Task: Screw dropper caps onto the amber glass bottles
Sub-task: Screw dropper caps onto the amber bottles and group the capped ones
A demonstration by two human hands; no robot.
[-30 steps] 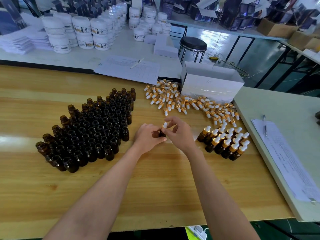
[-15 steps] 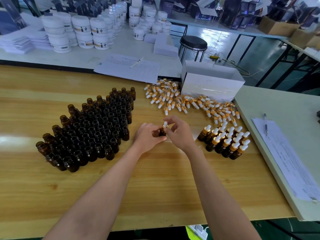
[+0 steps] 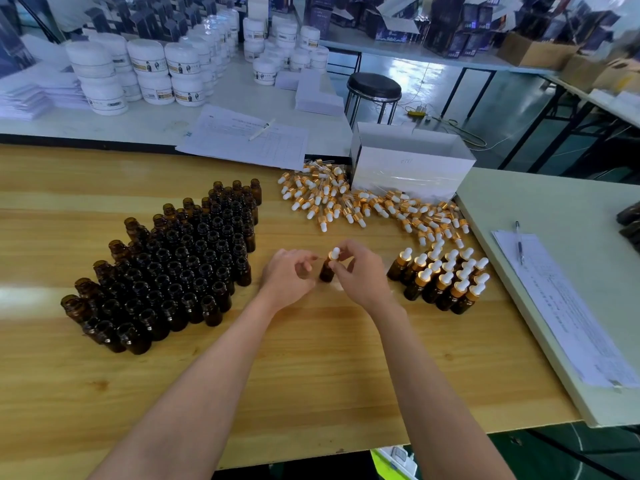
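Both forearms reach forward, hands nearly meeting; left hand (image 3: 289, 277) loosely curled, right hand (image 3: 360, 273) pinching a dropper cap (image 3: 335, 252).

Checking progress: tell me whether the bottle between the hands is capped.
On: a dropper cap sits atop the bottle, pinched by the right hand. Whether tight, cannot tell.

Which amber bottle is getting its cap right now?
The lone bottle standing apart from the open block and the capped cluster; the right hand pinches the dropper cap on its neck.
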